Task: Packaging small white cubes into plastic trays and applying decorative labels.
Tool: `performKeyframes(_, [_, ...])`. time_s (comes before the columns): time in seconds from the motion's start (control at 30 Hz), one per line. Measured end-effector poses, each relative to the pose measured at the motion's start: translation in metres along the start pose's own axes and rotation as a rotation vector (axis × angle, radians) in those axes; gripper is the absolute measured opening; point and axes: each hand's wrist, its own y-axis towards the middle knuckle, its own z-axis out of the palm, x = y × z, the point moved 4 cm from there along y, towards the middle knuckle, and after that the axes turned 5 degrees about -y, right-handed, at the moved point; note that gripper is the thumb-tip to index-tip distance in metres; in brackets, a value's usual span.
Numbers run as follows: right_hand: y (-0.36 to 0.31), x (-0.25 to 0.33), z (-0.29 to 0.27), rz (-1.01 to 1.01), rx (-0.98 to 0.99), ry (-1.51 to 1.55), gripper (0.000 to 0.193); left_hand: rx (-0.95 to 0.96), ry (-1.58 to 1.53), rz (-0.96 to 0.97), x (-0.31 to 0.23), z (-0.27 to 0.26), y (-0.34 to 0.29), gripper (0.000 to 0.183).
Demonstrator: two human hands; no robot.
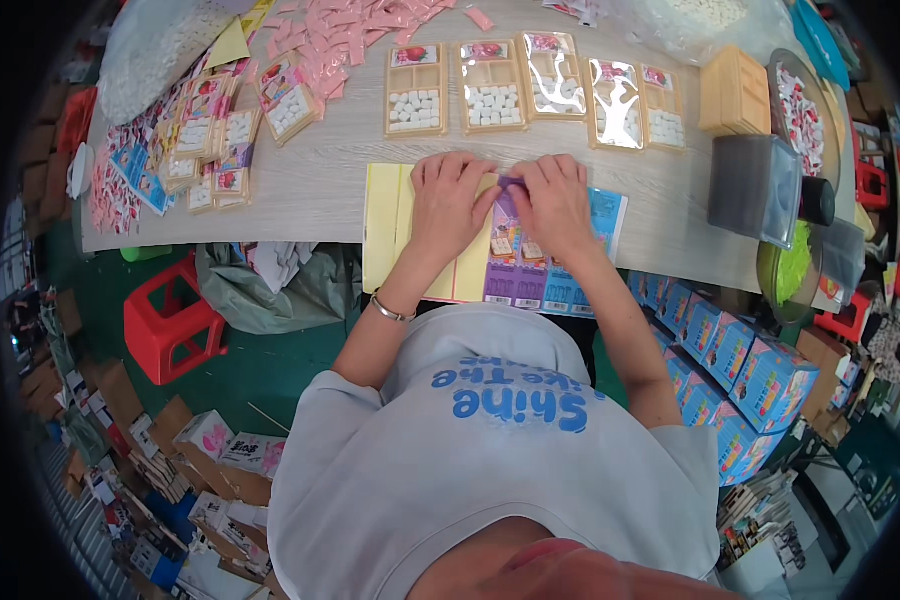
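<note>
A printed cardboard sheet lies at the table's near edge, with a yellow part, a purple part [503, 275] and a blue part [607, 215]. My left hand [450, 205] rests over the yellow side [385, 225], its fingers bent at the sheet's far edge. My right hand [553, 205] covers the purple and blue side, fingers also curled. Both thumbs come together at a purple fold, seemingly pinching the card; the fingertips partly hide the grip. Beyond my hands stand several clear-lidded trays [491, 105] holding white pieces, with a strawberry picture on top.
Pink sachets [355, 40] are heaped at the far side. More filled trays [205, 125] pile up at left near small packets [120, 185]. Stacked empty trays [735, 90] and a dark clear bin [753, 185] stand right. Blue boxes [730, 360] and a red stool [175, 320] flank me below.
</note>
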Motion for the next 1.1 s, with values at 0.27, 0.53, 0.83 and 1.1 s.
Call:
performKeyframes(0.27, [0.003, 0.005, 0.000, -0.077, -0.031, 0.096, 0.028, 0.044, -0.020, -0.051, 0.012, -0.005, 0.000, 0.010])
performKeyframes(0.53, [-0.007, 0.011, -0.001, -0.303, -0.164, -0.090, 0.033, 0.009, 0.062, -0.031, 0.010, 0.000, 0.006, 0.011])
performKeyframes(0.83, [-0.001, 0.032, -0.057, -0.306, 0.222, -0.023, 0.013, -0.007, 0.057, -0.043, 0.011, 0.000, 0.010, 0.018])
performKeyframes(1.1, [-0.002, 0.034, -0.181, 0.213, 0.236, 1.260, 0.011, -0.117, 0.084, -0.056, 0.015, -0.014, 0.010, 0.040])
